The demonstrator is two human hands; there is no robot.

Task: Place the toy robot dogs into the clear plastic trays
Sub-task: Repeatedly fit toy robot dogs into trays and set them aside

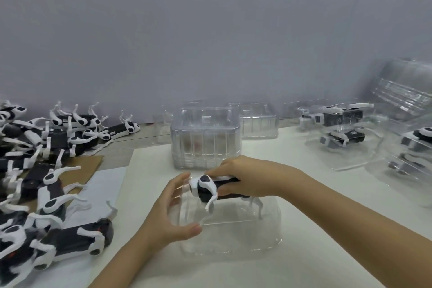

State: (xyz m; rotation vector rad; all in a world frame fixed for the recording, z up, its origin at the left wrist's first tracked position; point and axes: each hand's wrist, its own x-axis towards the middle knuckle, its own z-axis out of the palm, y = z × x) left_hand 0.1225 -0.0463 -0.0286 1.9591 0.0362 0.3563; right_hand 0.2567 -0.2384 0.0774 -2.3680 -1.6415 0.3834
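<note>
A black-and-white toy robot dog (207,188) hangs over a clear plastic tray (233,238) in the middle of the table, its white legs reaching down into the tray. My right hand (247,177) grips the dog's body from above. My left hand (170,213) holds the tray's left wall, thumb at the front edge and fingers curved round the far corner. A pile of several more toy robot dogs (46,182) lies on the left.
A stack of empty clear trays (205,138) stands just behind my hands, with another tray (259,121) behind it. Filled trays holding dogs (339,133) sit at the right. Cardboard (91,166) and white paper lie under the pile. A grey wall runs behind.
</note>
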